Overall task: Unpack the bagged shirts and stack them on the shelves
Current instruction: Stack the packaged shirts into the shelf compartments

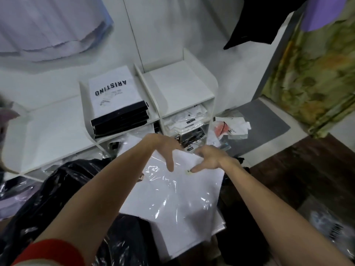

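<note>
— While both hands hold the bagged white shirt (172, 194) at six o'clock, which step?
— Opening it: left hand (163, 148) and right hand (209, 156) pinch the far edge — next, peel the plastic apart.

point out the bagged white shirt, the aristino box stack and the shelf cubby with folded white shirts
bagged white shirt (172, 196), head view, glossy plastic over its middle
aristino box stack (113, 95), head view, white lid of top box
shelf cubby with folded white shirts (187, 120), head view, the stacked shirts inside
</note>
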Demonstrator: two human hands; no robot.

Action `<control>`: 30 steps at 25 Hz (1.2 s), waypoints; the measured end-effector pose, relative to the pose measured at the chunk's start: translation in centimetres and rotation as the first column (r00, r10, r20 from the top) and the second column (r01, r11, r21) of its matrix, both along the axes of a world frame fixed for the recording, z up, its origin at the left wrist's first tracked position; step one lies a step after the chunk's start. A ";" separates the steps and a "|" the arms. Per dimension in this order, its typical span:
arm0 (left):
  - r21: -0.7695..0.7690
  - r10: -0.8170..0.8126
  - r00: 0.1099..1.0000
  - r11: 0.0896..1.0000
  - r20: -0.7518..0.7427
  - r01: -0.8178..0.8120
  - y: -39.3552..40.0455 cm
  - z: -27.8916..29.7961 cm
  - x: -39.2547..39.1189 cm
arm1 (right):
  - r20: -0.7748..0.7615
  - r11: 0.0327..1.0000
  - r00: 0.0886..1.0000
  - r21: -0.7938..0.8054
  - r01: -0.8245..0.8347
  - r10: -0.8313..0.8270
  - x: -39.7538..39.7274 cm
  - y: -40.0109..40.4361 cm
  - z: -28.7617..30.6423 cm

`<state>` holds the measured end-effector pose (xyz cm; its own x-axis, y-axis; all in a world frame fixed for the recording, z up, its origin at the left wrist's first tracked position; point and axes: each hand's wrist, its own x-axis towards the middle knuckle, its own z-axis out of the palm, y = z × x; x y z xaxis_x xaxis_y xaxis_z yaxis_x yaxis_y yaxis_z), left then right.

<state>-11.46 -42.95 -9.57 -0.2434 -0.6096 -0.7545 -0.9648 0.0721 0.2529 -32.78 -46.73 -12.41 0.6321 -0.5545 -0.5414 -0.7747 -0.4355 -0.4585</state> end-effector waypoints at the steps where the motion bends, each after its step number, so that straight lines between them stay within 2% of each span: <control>1: -0.034 0.074 0.996 0.997 -0.054 -0.076 0.8 0.5 1.5 | 0.001 0.997 1.000 -0.082 0.004 -0.004 0.6 -0.2 0.9; 4: -0.168 0.324 0.933 0.922 -0.158 -0.348 4.1 1.3 5.8 | 0.015 0.911 0.999 -0.411 -0.021 0.029 2.1 0.1 1.3; 6: -0.213 0.499 0.833 0.810 -0.237 -0.546 6.5 1.5 8.6 | 0.152 0.857 0.988 -0.509 0.085 -0.008 3.0 0.9 0.6; 8: -0.198 0.639 0.701 0.678 -0.317 -0.708 8.9 1.9 11.1 | 0.231 0.869 0.967 -0.451 0.204 -0.107 3.6 1.8 0.1; 11: -0.207 0.747 0.534 0.495 -0.396 -0.844 12.0 1.9 13.2 | 0.063 0.922 0.990 -0.361 0.138 -0.123 4.0 3.9 -1.0; 13: -0.217 0.770 0.458 0.403 -0.445 -0.889 13.6 2.0 13.4 | -0.025 0.971 0.998 -0.235 0.050 -0.057 4.2 5.6 -2.1; 16: -0.215 0.768 0.390 0.325 -0.508 -0.921 15.5 2.5 13.1 | 0.048 0.997 0.998 0.072 0.036 -0.040 4.9 8.3 -3.1; 20: -0.175 0.746 0.296 0.239 -0.597 -0.955 17.7 4.1 12.6 | 0.238 0.929 0.930 0.312 0.201 -0.282 7.1 11.4 -2.8; 22: -0.163 0.721 0.236 0.171 -0.651 -0.972 18.7 5.5 12.2 | 0.317 0.872 0.852 0.405 0.276 -0.417 7.9 12.1 -2.3; 24: -0.130 0.672 0.164 0.100 -0.722 -0.986 19.7 7.0 12.0 | 0.385 0.764 0.731 0.581 0.282 -0.563 8.6 12.2 -1.6; 25: -0.100 0.636 0.123 0.072 -0.762 -0.992 20.2 7.7 11.9 | 0.385 0.687 0.683 0.687 0.237 -0.621 9.0 12.0 -1.2; 27: -0.019 0.549 0.020 0.007 -0.835 -1.000 21.0 9.0 11.4 | 0.353 0.528 0.647 0.845 0.090 -0.676 10.2 11.3 -0.1; 28: 0.018 0.500 -0.031 -0.029 -0.866 -0.999 21.3 9.4 11.1 | 0.354 0.477 0.634 0.878 0.027 -0.688 10.7 10.9 0.5; 30: 0.082 0.408 -0.119 -0.106 -0.905 -0.991 21.5 9.9 10.4 | 0.381 0.458 0.583 0.889 -0.017 -0.718 11.4 10.1 2.2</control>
<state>-1.06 -21.50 0.29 0.6803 -0.7185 -0.1444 0.0274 -0.1719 0.9847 -21.40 -36.61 -10.25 0.8176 -0.4234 -0.3903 -0.0719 0.5974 -0.7987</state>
